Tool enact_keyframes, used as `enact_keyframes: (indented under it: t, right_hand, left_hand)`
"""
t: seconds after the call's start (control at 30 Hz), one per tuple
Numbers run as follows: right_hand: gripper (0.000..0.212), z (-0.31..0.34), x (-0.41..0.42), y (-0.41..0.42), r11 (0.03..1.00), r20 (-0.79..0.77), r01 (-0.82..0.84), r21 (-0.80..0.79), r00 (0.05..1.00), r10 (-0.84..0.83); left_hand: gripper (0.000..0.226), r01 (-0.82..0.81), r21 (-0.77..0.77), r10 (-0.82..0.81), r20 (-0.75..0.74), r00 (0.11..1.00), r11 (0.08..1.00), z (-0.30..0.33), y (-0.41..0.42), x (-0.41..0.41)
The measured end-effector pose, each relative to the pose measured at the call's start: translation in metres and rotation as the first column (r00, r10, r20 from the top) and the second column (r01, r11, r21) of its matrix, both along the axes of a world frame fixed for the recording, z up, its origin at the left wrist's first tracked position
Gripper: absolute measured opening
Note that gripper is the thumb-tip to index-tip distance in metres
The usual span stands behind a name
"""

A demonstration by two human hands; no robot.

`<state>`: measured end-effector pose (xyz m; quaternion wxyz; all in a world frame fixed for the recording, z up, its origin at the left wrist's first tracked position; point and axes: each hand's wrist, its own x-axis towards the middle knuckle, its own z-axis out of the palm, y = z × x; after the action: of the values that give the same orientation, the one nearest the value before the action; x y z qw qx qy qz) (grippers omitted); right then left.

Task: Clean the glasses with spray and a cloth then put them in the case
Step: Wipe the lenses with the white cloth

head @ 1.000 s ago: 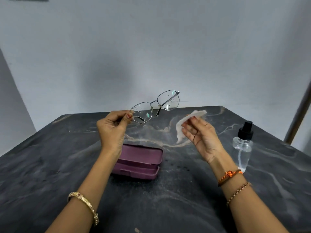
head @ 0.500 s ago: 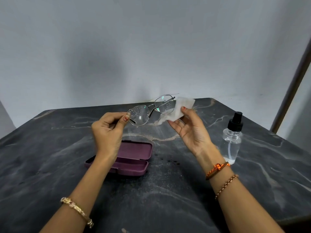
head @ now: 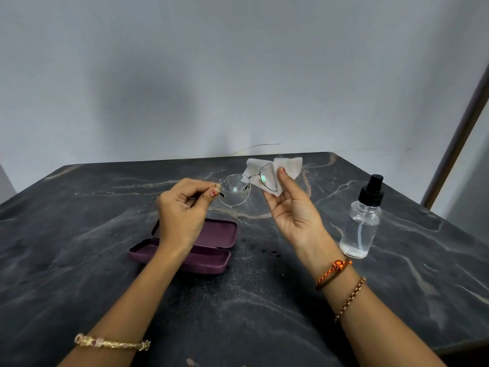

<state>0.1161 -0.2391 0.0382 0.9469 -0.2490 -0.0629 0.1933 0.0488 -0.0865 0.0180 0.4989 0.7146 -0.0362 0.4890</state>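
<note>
Cloth [head: 277, 172] now wrapped over the far lens of the glasses [head: 239, 188], where a second ago it hung apart in the right hand [head: 293, 213]. Thumb now pressing cloth against that lens from the front, fabric showing behind it too. Glasses brought lower and flatter, closer above the counter [head: 79, 234], pinched at the near end in the left hand [head: 182, 213].

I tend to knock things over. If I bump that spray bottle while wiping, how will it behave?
The spray bottle is tall and narrow and stands upright, so it will probably tip. It looks like clear plastic, only partly filled, so likely light and easily shoved. Being round, it may roll on the smooth table once down.
</note>
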Motion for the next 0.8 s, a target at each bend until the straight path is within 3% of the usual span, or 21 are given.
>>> enact_keyframes:
  t: [0.3, 0.57, 0.8]
  right_hand:
    - [0.006, 0.002, -0.002, -0.005, 0.997, 0.124, -0.043, -0.062, 0.991, 0.050]
    - [0.041, 0.004, -0.003, -0.011, 0.990, 0.146, -0.141, 0.023, 0.980, 0.136]
    - [0.012, 0.001, -0.001, -0.009, 0.993, 0.150, -0.039, -0.108, 0.987, 0.055]
  left_hand:
    - [0.023, -0.040, -0.025, 0.040, -0.017, 0.999, 0.999, 0.003, 0.000, -0.003]
    - [0.029, -0.042, -0.041, 0.041, -0.007, 0.999, 0.998, 0.003, 0.006, -0.001]
    - [0.031, -0.026, 0.060, 0.030, -0.066, 0.997, 0.998, 0.004, 0.002, -0.003]
